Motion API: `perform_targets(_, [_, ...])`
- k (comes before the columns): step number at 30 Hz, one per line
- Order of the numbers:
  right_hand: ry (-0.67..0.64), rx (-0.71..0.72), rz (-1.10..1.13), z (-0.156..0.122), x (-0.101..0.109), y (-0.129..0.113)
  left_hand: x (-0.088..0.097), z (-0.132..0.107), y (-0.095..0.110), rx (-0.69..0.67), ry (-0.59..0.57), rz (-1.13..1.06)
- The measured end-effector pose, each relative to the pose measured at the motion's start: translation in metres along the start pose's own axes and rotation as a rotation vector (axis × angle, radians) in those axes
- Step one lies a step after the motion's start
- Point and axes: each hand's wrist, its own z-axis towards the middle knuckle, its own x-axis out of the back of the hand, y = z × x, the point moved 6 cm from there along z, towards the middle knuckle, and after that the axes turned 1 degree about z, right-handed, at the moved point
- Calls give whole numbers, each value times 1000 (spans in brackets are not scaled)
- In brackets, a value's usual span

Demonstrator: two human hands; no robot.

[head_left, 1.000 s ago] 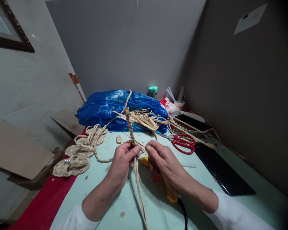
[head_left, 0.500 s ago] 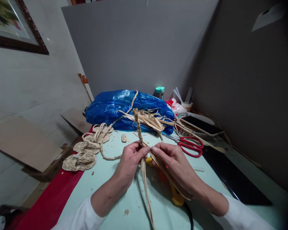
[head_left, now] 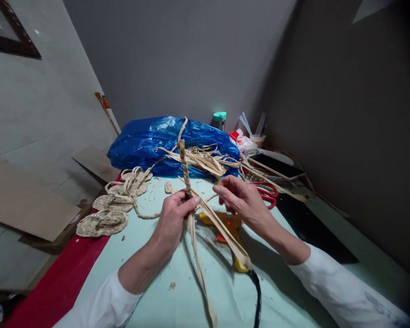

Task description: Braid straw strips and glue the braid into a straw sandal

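Left hand (head_left: 175,212): pinched the lower end of the braid narrowly between thumb and fingers.
Braid (head_left: 185,171): stood nearly upright out of that grip, its tip in front of the blue bag.
Loose strips (head_left: 196,253): some hung from the grip toward the person; a broad one slanted down to its right.
Right hand (head_left: 244,198): hung just right of the grip, fingers curled near the thumb; I could not tell whether they held anything.
Glue gun (head_left: 235,222): lay yellow, with a red light, below and right of the grip, the slanting strip crossing in front of it; its black cord (head_left: 258,291) ran toward the person.
Table cover (head_left: 150,282): spread pale green beneath the grip, strewn with scraps.
Coiled pieces (head_left: 102,222): formed a row left of the grip, partly over a red cloth (head_left: 64,278).
Small woven piece (head_left: 168,187): lay beyond the grip, slightly left.
Scissors (head_left: 268,199): showed red handles beyond the right hand, the blades hidden.
Black flat object (head_left: 314,230): lay well right of the grip.
Blue bag (head_left: 140,143): blocked the space straight beyond the grip, a bundle of dry strips (head_left: 201,159) at its front.
Cup (head_left: 258,139): held sticks, far beyond and right.
Grey panel (head_left: 177,59): rose behind the bag.
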Motion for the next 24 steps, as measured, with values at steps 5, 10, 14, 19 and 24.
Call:
perform_targets(5, [-224,6,82,-9,-25,-8,5,6,-1,-21,14,20])
perform_targets(10, [-106,-46,-6,-13,-25,-7,5,6,-5,-4,2,38])
perform_targets(14, [-74,10,-161,-14,-25,-14,6,8,-6,2,19,46])
perform_targets(19, [-186,-22,-125,-13,-31,-15,8,7,-4,-29,98,31])
perform_targets(24, [-259,-48,-103,-11,-35,-12,17,8,0,-87,196,11])
